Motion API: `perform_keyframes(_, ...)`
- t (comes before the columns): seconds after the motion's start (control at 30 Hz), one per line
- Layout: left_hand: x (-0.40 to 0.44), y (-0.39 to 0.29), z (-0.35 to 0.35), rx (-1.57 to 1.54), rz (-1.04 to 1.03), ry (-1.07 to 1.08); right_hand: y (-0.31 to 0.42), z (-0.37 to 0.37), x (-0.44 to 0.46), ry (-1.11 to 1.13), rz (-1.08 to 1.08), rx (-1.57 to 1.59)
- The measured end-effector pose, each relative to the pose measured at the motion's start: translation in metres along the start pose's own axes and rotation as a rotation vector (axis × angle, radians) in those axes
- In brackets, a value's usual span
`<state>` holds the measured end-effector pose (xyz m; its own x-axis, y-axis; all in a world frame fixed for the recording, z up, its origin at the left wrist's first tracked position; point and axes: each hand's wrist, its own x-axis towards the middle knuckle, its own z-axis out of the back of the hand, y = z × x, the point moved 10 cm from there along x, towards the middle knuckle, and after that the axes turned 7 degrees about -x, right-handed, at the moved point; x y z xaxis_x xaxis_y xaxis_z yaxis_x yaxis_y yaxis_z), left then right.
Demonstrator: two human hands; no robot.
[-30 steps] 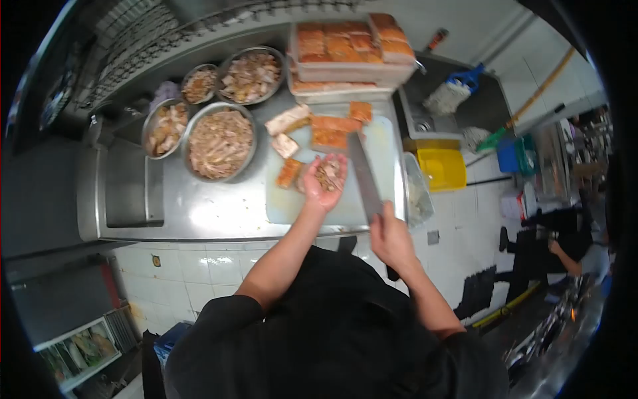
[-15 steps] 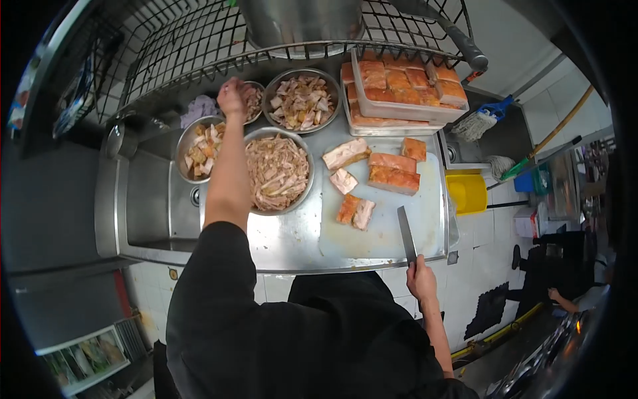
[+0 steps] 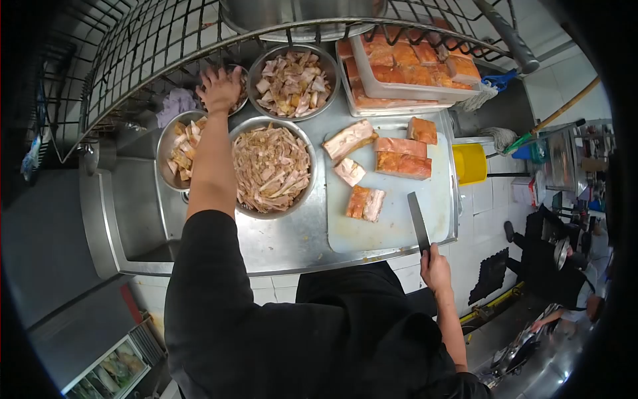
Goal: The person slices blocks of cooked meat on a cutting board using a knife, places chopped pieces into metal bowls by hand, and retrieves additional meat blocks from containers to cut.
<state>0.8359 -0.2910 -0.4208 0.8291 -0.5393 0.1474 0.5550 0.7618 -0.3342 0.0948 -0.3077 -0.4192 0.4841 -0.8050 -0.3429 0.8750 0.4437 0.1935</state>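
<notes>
With fingers spread, my left hand point(image 3: 219, 90) reaches over a small metal bowl point(image 3: 243, 93) at the back and partly hides it; whether it touches the contents I cannot tell. My right hand point(image 3: 435, 269) is closed round the handle of a knife point(image 3: 419, 219), its blade over the near right part of the white cutting board point(image 3: 399, 229). Roasted pork pieces lie on the board: a large block point(image 3: 403, 165), a cut pair point(image 3: 365, 203) and a pale-sided slab point(image 3: 347, 138). Beside my left forearm stand a bowl of shredded meat point(image 3: 272, 169) and a bowl of chunks point(image 3: 179, 143).
Another bowl of cut meat point(image 3: 294, 83) stands at the back. Plastic tubs of pork point(image 3: 412, 90) are stacked behind the board. A wire rack point(image 3: 153, 56) overhangs the counter's rear. At left is a sink point(image 3: 143, 206); at right, a yellow bucket point(image 3: 469, 163). Another person works far right.
My left hand has gone from closed fingers to spread fingers above the small bowl. The view has shifted closer over the counter. The knife stays in my right hand.
</notes>
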Motion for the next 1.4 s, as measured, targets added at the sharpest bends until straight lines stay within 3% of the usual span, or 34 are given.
perform_keyframes(0.2, -0.002, 0.000, -0.018, 0.120, 0.026, 0.081, 0.007, 0.006, 0.006, -0.033, 0.031, -0.024)
perform_keyframes(0.33, 0.021, 0.012, -0.013, 0.014, 0.053, 0.241, 0.017, 0.014, 0.003, -0.091, 0.060, 0.035)
perform_keyframes(0.4, 0.029, 0.019, 0.007, -0.216, 0.066, 0.263, 0.016, 0.016, 0.003, -0.126, 0.102, 0.060)
perform_keyframes(0.43, 0.047, 0.036, 0.008, -0.053, 0.011, 0.173, 0.012, 0.007, 0.007, -0.076, 0.107, 0.040)
perform_keyframes(0.5, 0.053, 0.043, 0.041, -0.040, -0.003, 0.018, 0.010, 0.000, 0.014, -0.028, 0.124, 0.032)
perform_keyframes(0.63, 0.068, 0.054, 0.059, -0.182, 0.002, 0.046, 0.001, -0.003, 0.025, 0.042, 0.185, 0.022)
perform_keyframes(0.7, 0.051, 0.028, 0.085, -0.223, -0.111, -0.097, -0.005, -0.003, 0.031, 0.051, 0.221, 0.052)
perform_keyframes(0.77, 0.040, 0.015, 0.108, -0.279, -0.079, -0.163, -0.010, 0.001, 0.038, 0.069, 0.309, 0.061)
perform_keyframes(0.83, 0.030, -0.007, 0.122, -0.025, -0.146, -0.240, -0.011, 0.007, 0.046, 0.076, 0.351, 0.024)
perform_keyframes(0.9, -0.025, -0.051, 0.154, -0.287, -0.085, -0.296, -0.020, 0.014, 0.044, 0.065, 0.409, 0.023)
perform_keyframes(0.97, -0.087, -0.103, 0.144, -0.591, -0.195, -0.122, -0.036, 0.015, 0.046, 0.068, 0.404, 0.049)
perform_keyframes(1.03, -0.179, -0.168, 0.105, -0.865, -0.178, 0.323, -0.050, 0.008, 0.056, 0.172, 0.358, 0.175)
perform_keyframes(1.07, -0.236, -0.209, 0.099, -0.666, -0.130, 0.485, -0.060, 0.000, 0.063, 0.216, 0.369, 0.230)
perform_keyframes(1.1, -0.278, -0.219, 0.063, -0.695, -0.252, 0.606, -0.062, 0.005, 0.066, 0.218, 0.378, 0.234)
perform_keyframes(1.17, -0.361, -0.248, 0.009, -0.417, -0.365, 0.836, -0.058, 0.016, 0.066, 0.238, 0.473, 0.074)
perform_keyframes(1.23, -0.421, -0.279, -0.003, -0.102, -0.701, 0.406, -0.059, 0.020, 0.069, 0.254, 0.537, 0.043)
perform_keyframes(1.27, -0.439, -0.291, -0.017, -0.099, -0.693, 0.400, -0.058, 0.019, 0.068, 0.273, 0.591, 0.013)
perform_keyframes(1.33, -0.446, -0.295, -0.019, -0.018, -0.530, 0.149, -0.061, 0.019, 0.073, 0.292, 0.633, 0.007)
perform_keyframes(1.4, -0.442, -0.287, -0.036, 0.072, -0.464, 0.097, -0.060, 0.021, 0.076, 0.313, 0.670, 0.000)
